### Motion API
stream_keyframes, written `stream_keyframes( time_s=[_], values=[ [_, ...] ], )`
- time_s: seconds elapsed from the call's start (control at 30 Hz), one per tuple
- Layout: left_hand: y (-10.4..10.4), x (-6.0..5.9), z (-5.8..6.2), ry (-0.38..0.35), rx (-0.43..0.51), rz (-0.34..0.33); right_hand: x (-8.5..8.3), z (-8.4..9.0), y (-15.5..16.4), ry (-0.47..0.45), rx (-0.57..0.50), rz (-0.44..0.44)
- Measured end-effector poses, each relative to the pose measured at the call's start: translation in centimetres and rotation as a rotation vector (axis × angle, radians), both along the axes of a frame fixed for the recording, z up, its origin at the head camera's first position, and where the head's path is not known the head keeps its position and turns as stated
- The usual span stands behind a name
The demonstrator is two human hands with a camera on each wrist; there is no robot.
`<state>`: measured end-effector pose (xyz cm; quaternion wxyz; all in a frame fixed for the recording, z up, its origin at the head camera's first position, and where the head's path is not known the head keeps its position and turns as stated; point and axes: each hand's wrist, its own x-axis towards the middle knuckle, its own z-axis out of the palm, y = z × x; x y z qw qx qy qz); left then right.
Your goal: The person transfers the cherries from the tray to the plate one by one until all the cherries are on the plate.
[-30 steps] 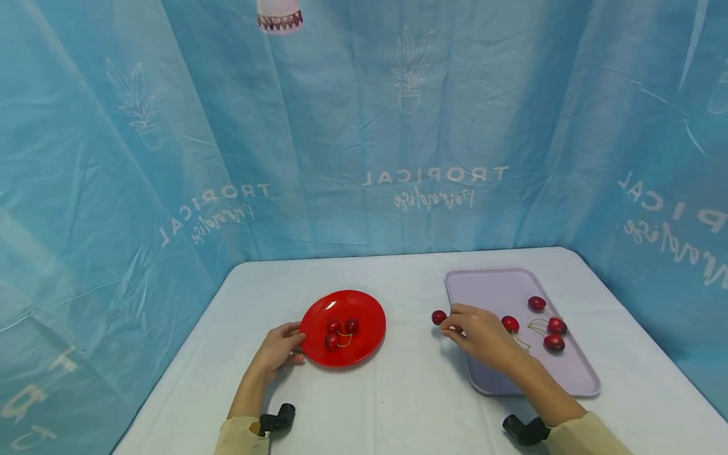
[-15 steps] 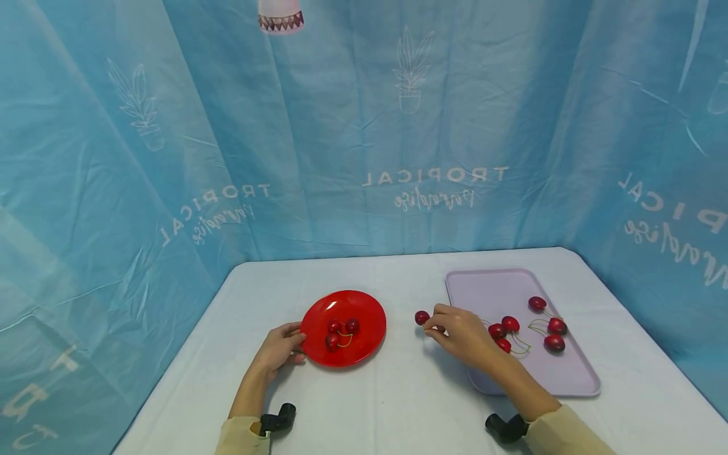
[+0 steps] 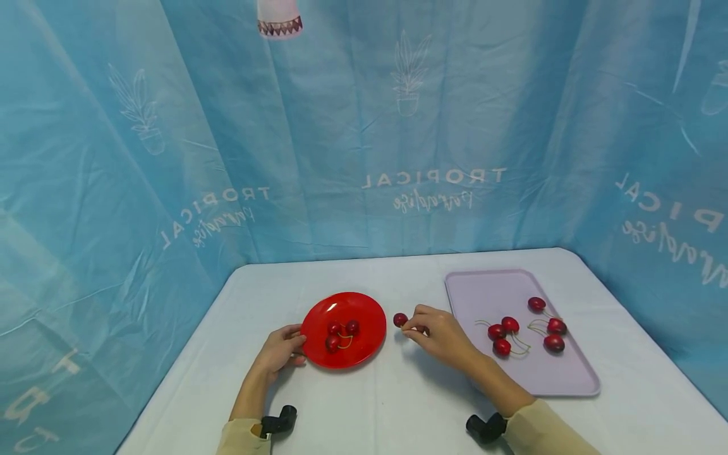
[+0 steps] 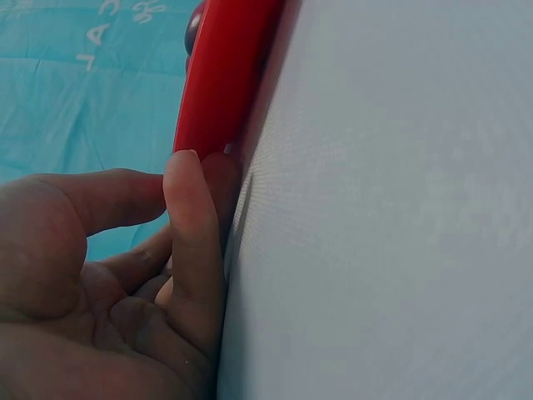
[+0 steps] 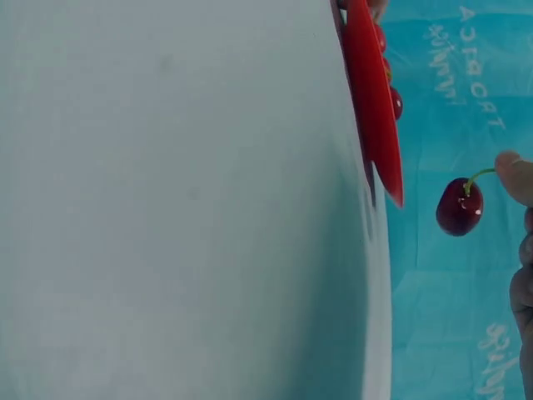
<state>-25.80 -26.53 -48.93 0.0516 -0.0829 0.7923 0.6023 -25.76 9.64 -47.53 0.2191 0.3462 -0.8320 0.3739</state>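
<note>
Right hand [image 3: 440, 335] pinches a light, smooth cherry [image 3: 400, 320] by its thin stem, just right of the red plate [image 3: 364, 313]. Sensible hold: squeezing would probably bruise the fruit. Left hand [image 3: 279, 349], fingers relaxed, touches the plate's near-left rim.

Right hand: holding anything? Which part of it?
Yes. The right hand pinches a cherry by its green stem, hanging above the table beside the red plate. The left hand touches the plate's rim.
</note>
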Motion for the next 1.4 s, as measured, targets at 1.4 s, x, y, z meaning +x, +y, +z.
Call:
stream_keyframes(
  time_s=[1.4],
  values=[
    [-0.1,0.0,0.1,-0.011,0.002,0.012,-0.3,0.5,-8.1,0.191,0.257,0.165]
  ],
)
